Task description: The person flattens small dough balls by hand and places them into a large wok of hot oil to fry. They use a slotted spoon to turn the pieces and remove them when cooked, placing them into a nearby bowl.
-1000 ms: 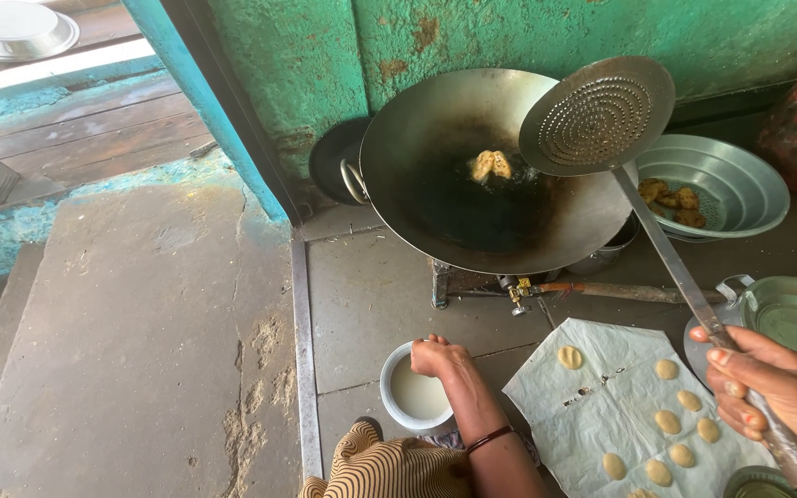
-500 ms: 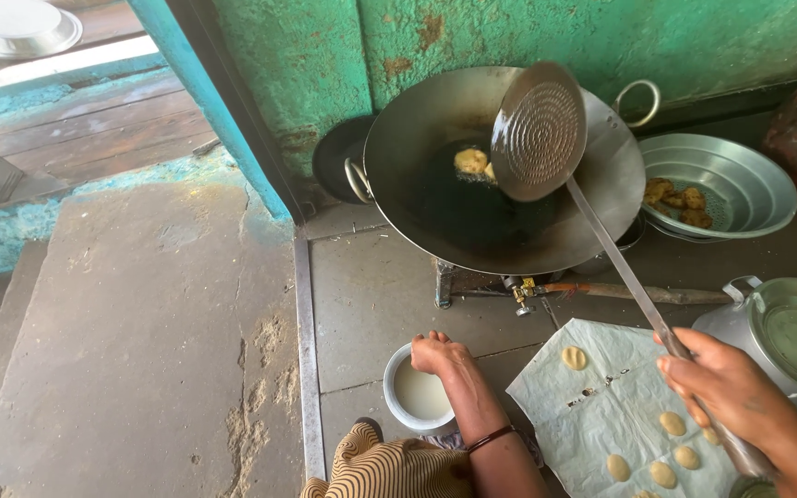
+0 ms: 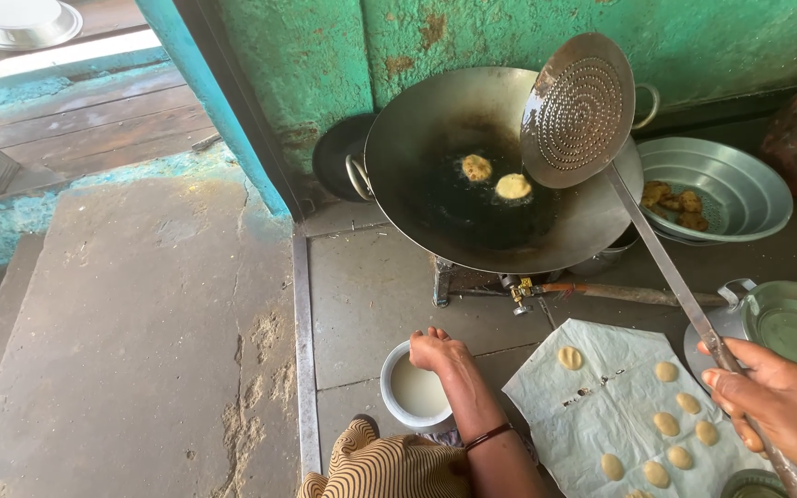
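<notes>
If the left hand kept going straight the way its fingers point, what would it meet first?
The left hand rests on the white bowl's rim, fingers pointing left; beyond lies only the bare stone floor, though depth is uncertain.

Bare grey stone floor (image 3: 131, 350) lies open left of the small white bowl (image 3: 414, 392). Rightward, the white paper sheet of dough discs (image 3: 620, 406) and the black iron wok (image 3: 472, 166) crowd the way.

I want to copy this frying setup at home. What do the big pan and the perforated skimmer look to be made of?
The wok looks like dark, oil-seasoned iron or steel: a matte blackened inside with duller grey toward the rim. The skimmer, held in the right hand, looks like bare steel or aluminium: a dull silvery, perforated disc on a flat metal handle.
</notes>
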